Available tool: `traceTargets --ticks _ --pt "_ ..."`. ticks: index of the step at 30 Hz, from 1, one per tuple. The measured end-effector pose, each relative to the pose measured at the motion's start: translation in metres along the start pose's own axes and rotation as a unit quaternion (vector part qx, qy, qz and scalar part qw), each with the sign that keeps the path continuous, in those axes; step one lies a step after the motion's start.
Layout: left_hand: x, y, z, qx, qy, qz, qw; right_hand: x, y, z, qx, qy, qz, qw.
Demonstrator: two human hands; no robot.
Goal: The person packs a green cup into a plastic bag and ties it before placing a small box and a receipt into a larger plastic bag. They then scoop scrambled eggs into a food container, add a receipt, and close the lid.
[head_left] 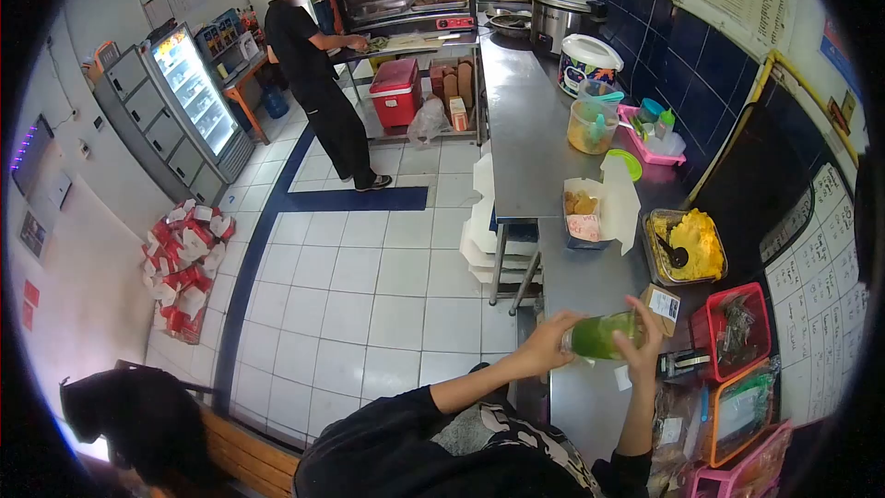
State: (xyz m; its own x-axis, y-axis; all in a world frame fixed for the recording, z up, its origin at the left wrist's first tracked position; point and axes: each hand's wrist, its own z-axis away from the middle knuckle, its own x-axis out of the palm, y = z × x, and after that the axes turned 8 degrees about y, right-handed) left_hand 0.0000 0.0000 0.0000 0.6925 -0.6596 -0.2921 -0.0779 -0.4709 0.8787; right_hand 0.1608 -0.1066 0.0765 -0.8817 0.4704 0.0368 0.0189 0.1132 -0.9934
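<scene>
Between my two hands is a clear tub of green contents (597, 337), tilted on its side above the steel counter (590, 406). The fingers of my left hand (548, 343) grip its left end. My right hand (645, 337) curls around the right end, thumb pressed against the side. A small brown box with a white label (661, 306) stands right behind my right hand. Farther along the counter, an open takeaway box (599, 235) holds fried pieces and a pink-marked packet. Beside it, a clear tray (656, 267) contains yellow food and a black spoon.
Red (763, 350) and orange baskets (767, 447) with plastic packets line the wall on the right. A tub (590, 146), a pink tray (668, 159) and a rice cooker (564, 18) sit farther back. A person in black (309, 65) works at a far counter. Red-white boxes (184, 263) lie piled on the floor.
</scene>
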Motion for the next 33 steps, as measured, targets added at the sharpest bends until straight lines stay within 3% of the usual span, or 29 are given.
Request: traceTargets --ticks 2,3,5,9,11,12,13,14,15,17,18,19,21,22,23,25,27,28,30,31,33 --pt "-0.004 0.011 -0.006 -0.078 -0.029 0.02 0.996 0.003 0.0 -0.005 -0.12 0.061 0.254 0.958" --pt "-0.012 0.026 0.013 -0.092 -0.034 0.018 0.995 0.021 0.001 0.013 -0.106 0.06 0.248 0.961" --pt "-0.013 0.042 0.008 -0.068 -0.008 0.031 0.997 0.037 -0.005 0.014 -0.217 0.06 0.469 0.854" --pt "-0.027 0.063 0.005 -0.032 -0.023 -0.023 0.999 0.038 -0.006 0.013 -0.207 0.024 0.468 0.859" --pt "-0.061 0.087 0.002 -0.119 -0.13 0.081 0.981 0.025 -0.019 0.01 -0.189 -0.022 0.431 0.882" --pt "-0.075 0.086 -0.002 -0.121 -0.131 0.083 0.98 0.019 -0.027 0.011 -0.167 -0.069 0.388 0.904" --pt "-0.088 0.082 -0.006 0.041 -0.056 -0.042 0.997 0.016 -0.037 0.011 -0.164 -0.069 0.389 0.904" --pt "-0.093 0.078 -0.007 0.199 0.022 -0.163 0.966 0.014 -0.051 0.011 -0.157 -0.132 0.338 0.918" --pt "-0.089 0.071 -0.006 0.197 0.02 -0.159 0.967 0.014 -0.065 0.01 -0.149 -0.193 0.285 0.927" --pt "-0.076 0.06 -0.007 0.065 -0.175 0.06 0.981 0.021 -0.086 0.008 -0.146 -0.225 0.26 0.928" --pt "-0.07 0.059 -0.01 -0.076 -0.336 0.104 0.933 0.026 -0.091 0.006 -0.161 -0.243 0.232 0.928" --pt "-0.057 0.049 -0.009 -0.074 -0.341 0.109 0.931 0.029 -0.096 0.004 -0.175 -0.259 0.205 0.928" --pt "-0.03 0.024 0.001 -0.04 -0.139 0.17 0.975 0.039 -0.094 -0.004 -0.231 -0.238 0.244 0.911" --pt "-0.036 0.026 -0.007 -0.083 -0.157 0.17 0.969 0.043 -0.093 -0.005 -0.237 -0.211 0.268 0.91" --pt "-0.033 0.026 -0.011 -0.153 -0.143 0.293 0.933 0.042 -0.089 -0.008 -0.239 -0.189 0.289 0.907" --pt "-0.037 0.053 -0.013 -0.21 -0.14 0.469 0.846 0.041 -0.105 -0.012 -0.217 -0.22 0.323 0.894" --pt "-0.043 0.067 -0.01 -0.26 -0.148 0.551 0.779 0.032 -0.123 -0.014 -0.273 -0.272 0.322 0.865" --pt "-0.044 0.07 -0.008 -0.265 -0.155 0.551 0.776 0.027 -0.135 -0.011 -0.268 -0.265 0.323 0.868" --pt "-0.048 0.071 -0.009 -0.245 -0.143 0.559 0.779 0.018 -0.158 -0.006 -0.163 -0.226 0.199 0.939" --pt "-0.048 0.07 -0.008 -0.245 -0.146 0.559 0.778 0.018 -0.16 -0.001 -0.162 -0.224 0.201 0.94" --pt "-0.048 0.067 -0.003 -0.251 -0.112 0.559 0.783 0.029 -0.157 0.018 -0.197 -0.228 0.351 0.886"
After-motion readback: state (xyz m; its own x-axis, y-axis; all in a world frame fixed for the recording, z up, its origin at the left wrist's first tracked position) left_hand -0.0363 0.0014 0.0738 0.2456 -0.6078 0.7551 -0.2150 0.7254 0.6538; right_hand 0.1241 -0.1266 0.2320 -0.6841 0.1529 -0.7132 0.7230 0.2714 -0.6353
